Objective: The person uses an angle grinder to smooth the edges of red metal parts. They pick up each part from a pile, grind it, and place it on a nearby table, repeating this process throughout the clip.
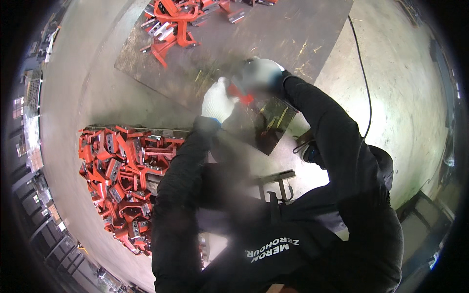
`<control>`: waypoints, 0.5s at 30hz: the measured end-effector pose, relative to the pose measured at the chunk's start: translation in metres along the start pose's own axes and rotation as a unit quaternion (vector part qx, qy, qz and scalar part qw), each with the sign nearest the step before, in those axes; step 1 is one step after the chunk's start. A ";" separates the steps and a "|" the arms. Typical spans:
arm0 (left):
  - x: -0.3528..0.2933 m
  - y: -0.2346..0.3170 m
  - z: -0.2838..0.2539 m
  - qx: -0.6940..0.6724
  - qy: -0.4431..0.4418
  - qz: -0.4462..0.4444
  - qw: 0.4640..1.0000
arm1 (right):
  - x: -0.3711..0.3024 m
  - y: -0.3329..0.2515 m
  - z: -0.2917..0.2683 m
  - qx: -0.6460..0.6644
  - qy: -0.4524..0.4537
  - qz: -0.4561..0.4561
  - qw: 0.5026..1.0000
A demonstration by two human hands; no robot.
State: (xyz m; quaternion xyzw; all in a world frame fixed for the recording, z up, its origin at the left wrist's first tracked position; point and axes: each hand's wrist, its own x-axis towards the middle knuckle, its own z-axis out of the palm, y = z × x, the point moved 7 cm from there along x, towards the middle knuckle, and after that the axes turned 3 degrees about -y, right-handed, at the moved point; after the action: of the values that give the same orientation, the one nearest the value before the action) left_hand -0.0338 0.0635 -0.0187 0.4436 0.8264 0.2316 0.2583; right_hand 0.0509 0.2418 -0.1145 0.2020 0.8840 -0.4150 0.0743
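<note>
Red piece (245,98) held between both hands over the bench's (293,34) near end, presumably for close work. Left hand (218,101) curled on its left side; right hand (264,73) blurred, grip cannot be told. Piece's outline smeared. Bracket heap (119,176) at near left, likely for reach; far pile (173,15) cut off.

A red piece (245,98) (its outline blurred) shows between the two gloved hands (218,101).
</note>
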 end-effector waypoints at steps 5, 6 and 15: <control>-0.001 0.004 -0.001 0.033 0.007 0.004 0.999 | 0.002 0.011 0.015 0.062 -0.024 0.012 0.998; 0.000 0.007 -0.002 0.039 -0.004 -0.004 0.999 | 0.000 0.023 0.019 0.093 -0.031 0.018 0.995; -0.003 0.013 -0.008 0.063 0.017 0.007 0.998 | -0.139 0.003 0.025 0.382 -0.095 0.202 0.897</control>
State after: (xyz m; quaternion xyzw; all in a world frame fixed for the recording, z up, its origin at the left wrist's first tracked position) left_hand -0.0300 0.0662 -0.0041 0.4606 0.8404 0.1886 0.2145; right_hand 0.1777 0.1836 -0.0914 0.3489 0.5864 -0.7139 0.1573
